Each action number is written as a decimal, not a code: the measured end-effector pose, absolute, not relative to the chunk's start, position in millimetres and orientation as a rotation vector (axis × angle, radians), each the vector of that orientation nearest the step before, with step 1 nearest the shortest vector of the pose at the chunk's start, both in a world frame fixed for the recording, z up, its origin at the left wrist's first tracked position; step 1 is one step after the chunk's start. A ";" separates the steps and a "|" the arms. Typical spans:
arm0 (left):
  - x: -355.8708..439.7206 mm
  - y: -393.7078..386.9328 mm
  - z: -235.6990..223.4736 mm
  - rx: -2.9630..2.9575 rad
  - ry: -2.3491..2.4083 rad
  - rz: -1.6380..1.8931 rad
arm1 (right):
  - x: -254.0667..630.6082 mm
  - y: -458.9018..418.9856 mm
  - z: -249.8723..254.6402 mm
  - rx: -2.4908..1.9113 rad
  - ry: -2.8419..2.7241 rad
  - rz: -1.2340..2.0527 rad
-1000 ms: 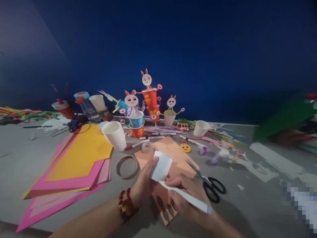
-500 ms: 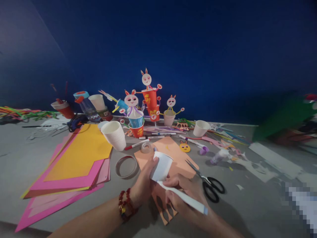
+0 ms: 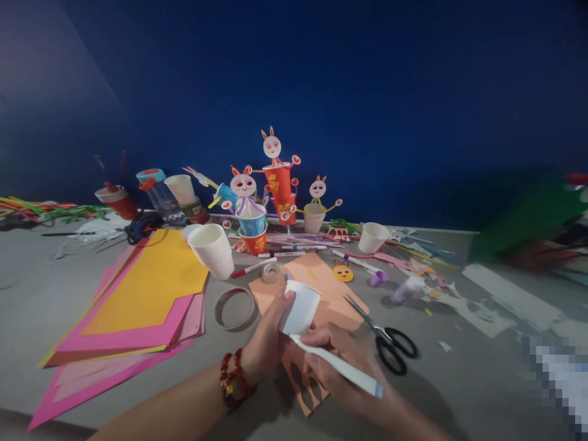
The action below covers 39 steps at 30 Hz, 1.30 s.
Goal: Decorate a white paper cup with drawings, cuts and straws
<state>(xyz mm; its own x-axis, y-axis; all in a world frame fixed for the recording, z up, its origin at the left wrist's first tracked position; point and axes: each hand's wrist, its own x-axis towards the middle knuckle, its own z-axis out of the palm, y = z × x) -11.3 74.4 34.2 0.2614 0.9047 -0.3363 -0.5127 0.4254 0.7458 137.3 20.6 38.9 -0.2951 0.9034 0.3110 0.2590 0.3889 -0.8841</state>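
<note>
Centrally, above the bench, the plain white paper cup tilts, gripped by the left fingers; the right fingers clasp a slim white marker.

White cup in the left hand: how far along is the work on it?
Looks done: the three rabbit figures at the back. In hand: the left hand holds the cup, the right hand a pen near its lower edge. Probably left: a face and arms, as the cup shows none and a yellow face lies loose.
</note>
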 end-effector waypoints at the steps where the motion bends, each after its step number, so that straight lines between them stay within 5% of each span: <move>1: -11.1 73.9 34.8 0.561 0.839 1.029 | 138.1 21.0 38.5 -1.028 -1.787 0.917; 39: -12.9 74.2 37.5 0.532 0.748 0.953 | 150.2 30.4 41.8 -1.001 -1.745 0.613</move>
